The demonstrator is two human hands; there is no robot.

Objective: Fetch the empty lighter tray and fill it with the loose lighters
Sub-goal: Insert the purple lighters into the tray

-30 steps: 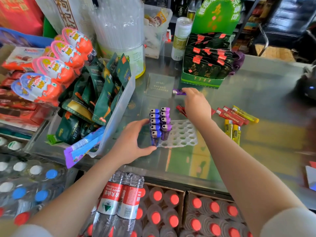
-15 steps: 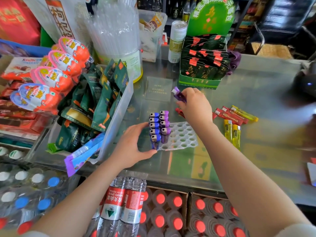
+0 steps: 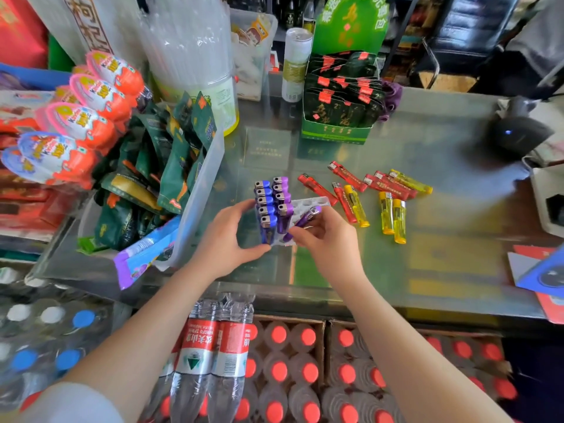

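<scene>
A white lighter tray point(image 3: 308, 206) with round holes sits on the glass counter. Blue lighters point(image 3: 265, 209) and purple lighters point(image 3: 282, 198) stand upright in its two left rows. My left hand point(image 3: 227, 236) grips the tray's near left corner. My right hand point(image 3: 325, 239) pinches a purple lighter point(image 3: 302, 222), tilted, its lower end over the tray's near edge beside the purple row. Red lighters point(image 3: 351, 178) and yellow lighters point(image 3: 392, 215) lie loose on the counter to the right.
A clear bin of green snack packets point(image 3: 171, 166) stands close on the left. A green display box point(image 3: 335, 129) and a can point(image 3: 294, 65) sit behind the tray. A black scanner point(image 3: 518, 132) is far right. Bottled water crates point(image 3: 290, 361) lie below the counter edge.
My right hand picked a purple lighter from the counter behind the tray and carried it back toward me to the tray's near edge. My left hand stayed on the tray.
</scene>
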